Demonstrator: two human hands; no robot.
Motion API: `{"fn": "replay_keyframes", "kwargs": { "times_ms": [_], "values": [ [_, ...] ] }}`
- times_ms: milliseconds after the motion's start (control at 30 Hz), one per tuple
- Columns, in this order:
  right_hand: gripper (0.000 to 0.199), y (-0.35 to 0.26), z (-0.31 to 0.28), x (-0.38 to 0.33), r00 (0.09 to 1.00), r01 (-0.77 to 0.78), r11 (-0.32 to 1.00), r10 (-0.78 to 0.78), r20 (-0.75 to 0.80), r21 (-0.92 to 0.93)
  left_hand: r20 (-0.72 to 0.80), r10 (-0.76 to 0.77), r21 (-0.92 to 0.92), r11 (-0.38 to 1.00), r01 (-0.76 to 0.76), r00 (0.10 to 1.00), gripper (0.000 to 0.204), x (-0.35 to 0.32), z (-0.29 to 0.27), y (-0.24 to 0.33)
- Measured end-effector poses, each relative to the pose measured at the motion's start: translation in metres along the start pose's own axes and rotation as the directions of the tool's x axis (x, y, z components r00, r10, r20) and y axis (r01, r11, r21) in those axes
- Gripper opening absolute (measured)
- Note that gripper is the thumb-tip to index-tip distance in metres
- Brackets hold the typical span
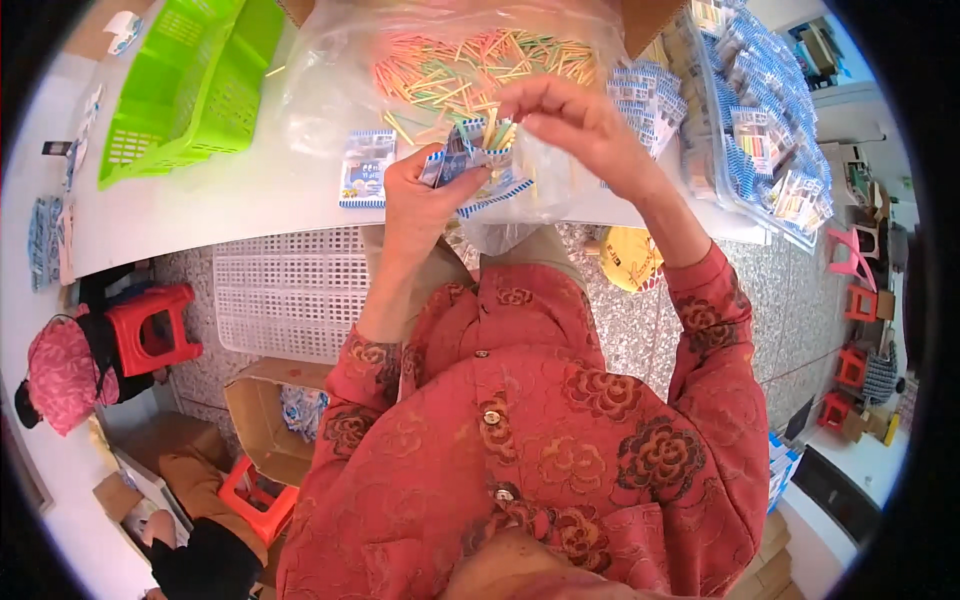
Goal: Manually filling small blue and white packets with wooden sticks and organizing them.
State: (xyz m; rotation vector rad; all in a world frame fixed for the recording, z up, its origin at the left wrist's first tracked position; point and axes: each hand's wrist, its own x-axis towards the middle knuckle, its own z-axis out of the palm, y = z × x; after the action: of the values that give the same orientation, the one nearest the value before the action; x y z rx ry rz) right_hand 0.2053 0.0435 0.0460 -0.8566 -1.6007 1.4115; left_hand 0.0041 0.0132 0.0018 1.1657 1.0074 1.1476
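Just above the near edge of the white table [170,225], between the two red sleeves: the left hand [420,200] grips a blue-and-white packet [455,160], thumb across the near face, fingers mostly hidden behind it. A blue-striped edge shows below the thumb; whether it belongs to this packet or to another cannot be told.

Key relation: a few pale yellow and green sticks [502,136] show at the packet's mouth, on its far right side. Their long axes point roughly away from the body, with some lean among them. The right hand [590,130] is nearer to these upper ends than the left; it comes in from the right, thumb and forefinger curled to a narrow gap just beyond the tips. Whether it pinches a stick or is free of them cannot be told.

Beside the left hand, on its left: a similar packet [367,172], lying flat on the table, apart from the grip.

Farther out, beyond both hands: a pile of loose sticks [480,62], pink, yellow and green, axes mixed, on clear plastic sheeting [320,85]. Its near side lies close behind the held packet in the view; height difference not readable.

Outermost: a bright green basket [225,105] at far left; heaped packets [760,135] in a clear bin at far right.
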Motion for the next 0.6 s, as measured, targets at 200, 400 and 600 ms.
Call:
{"fn": "replay_keyframes", "kwargs": {
  "times_ms": [200,400,600],
  "values": [
    [0.017,0.005,0.005,-0.007,0.999,0.010,0.975,-0.020,-0.044,-0.224,0.017,0.002,-0.024,1.000,-0.002,1.000,0.018,-0.002,0.002,0.006],
    [0.014,0.004,-0.006,-0.014,0.988,0.013,0.998,-0.022,-0.152,-0.060,-0.093,-0.048,-0.207,0.978,0.028,0.995,0.014,-0.003,-0.004,0.004],
    [0.015,0.020,-0.022,-0.019,0.977,-0.056,0.964,-0.001,-0.212,-0.261,-0.126,-0.060,-0.195,0.980,0.035,0.990,0.013,-0.001,-0.005,-0.001]
  ]
}}
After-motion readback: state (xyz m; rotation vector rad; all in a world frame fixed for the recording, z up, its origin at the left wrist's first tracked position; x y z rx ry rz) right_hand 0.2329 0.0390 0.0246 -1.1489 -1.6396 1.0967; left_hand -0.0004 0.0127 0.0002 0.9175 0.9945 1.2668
